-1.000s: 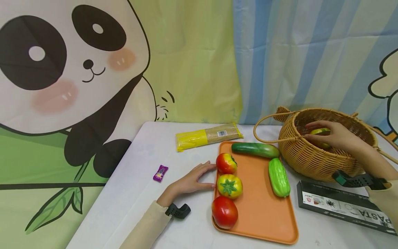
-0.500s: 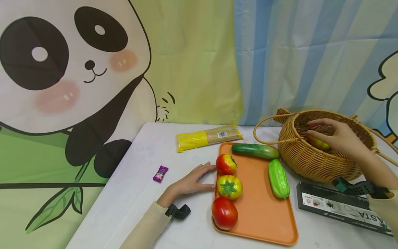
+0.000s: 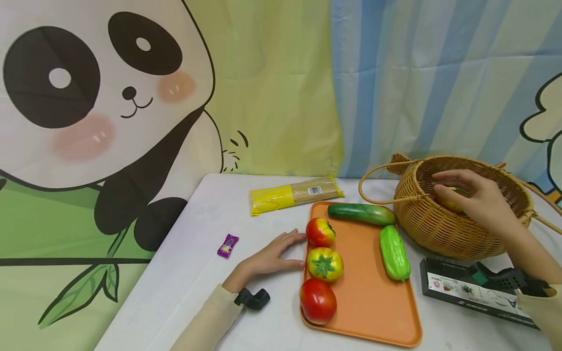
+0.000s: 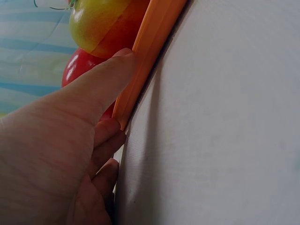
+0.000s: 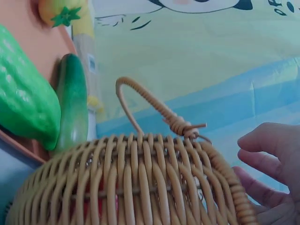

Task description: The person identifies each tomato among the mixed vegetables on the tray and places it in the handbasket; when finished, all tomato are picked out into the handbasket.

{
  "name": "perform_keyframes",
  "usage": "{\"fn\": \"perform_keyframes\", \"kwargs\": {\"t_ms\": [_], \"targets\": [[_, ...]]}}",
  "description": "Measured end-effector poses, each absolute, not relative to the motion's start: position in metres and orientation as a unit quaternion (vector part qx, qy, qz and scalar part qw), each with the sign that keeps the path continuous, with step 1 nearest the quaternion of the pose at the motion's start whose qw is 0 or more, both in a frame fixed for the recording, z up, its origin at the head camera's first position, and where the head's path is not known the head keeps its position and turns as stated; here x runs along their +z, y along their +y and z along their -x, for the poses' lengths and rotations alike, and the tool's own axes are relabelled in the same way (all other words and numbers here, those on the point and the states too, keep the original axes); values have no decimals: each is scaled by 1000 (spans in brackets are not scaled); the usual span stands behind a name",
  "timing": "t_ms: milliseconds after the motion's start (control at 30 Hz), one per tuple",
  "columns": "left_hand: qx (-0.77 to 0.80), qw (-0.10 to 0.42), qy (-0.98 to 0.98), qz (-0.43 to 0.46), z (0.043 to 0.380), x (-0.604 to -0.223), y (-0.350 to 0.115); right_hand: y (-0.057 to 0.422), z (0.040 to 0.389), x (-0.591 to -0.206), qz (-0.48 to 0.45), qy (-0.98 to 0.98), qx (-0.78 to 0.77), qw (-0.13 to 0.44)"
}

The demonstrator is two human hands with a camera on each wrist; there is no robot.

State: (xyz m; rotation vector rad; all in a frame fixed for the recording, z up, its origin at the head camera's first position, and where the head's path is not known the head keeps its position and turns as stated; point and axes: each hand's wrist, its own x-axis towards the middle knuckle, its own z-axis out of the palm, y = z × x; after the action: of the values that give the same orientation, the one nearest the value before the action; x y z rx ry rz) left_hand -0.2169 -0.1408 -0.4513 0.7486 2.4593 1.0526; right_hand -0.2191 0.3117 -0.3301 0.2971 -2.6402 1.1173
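Observation:
My left hand [image 3: 273,253] rests at the left edge of the orange tray [image 3: 366,297], fingers spread. In the left wrist view the thumb [image 4: 112,70] lies against the tray's rim. Along that side sit a red-yellow tomato [image 3: 320,232], a yellow tomato with a green star [image 3: 325,264] and a red tomato [image 3: 318,301]. A cucumber [image 3: 361,213] and a bright green bumpy gourd [image 3: 394,253] lie at the far and right sides. My right hand [image 3: 478,195] is over the wicker basket [image 3: 434,229], fingers loosely bent, above a yellow rounded piece [image 3: 449,201] inside.
Behind the tray lies a yellow noodle packet [image 3: 296,195]. A small purple sweet [image 3: 228,245] is on the table at left. Under my right wrist a black pasta box [image 3: 465,290] lies near the basket, whose looped handle [image 3: 366,180] leans out over the tray's far corner.
My right hand has let go of the yellow piece, which now sits lower in the basket, and has drawn back slightly. My left hand stays at the tray.

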Motion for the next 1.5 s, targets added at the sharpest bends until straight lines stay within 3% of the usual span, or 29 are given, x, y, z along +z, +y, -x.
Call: {"fn": "perform_keyframes", "kwargs": {"t_ms": [433, 1500], "targets": [[368, 174, 873, -270, 220, -453, -141, 282, 213, -330, -235, -821, 477, 209], [366, 179, 872, -270, 216, -452, -141, 225, 205, -351, -406, -693, 584, 119]]}}
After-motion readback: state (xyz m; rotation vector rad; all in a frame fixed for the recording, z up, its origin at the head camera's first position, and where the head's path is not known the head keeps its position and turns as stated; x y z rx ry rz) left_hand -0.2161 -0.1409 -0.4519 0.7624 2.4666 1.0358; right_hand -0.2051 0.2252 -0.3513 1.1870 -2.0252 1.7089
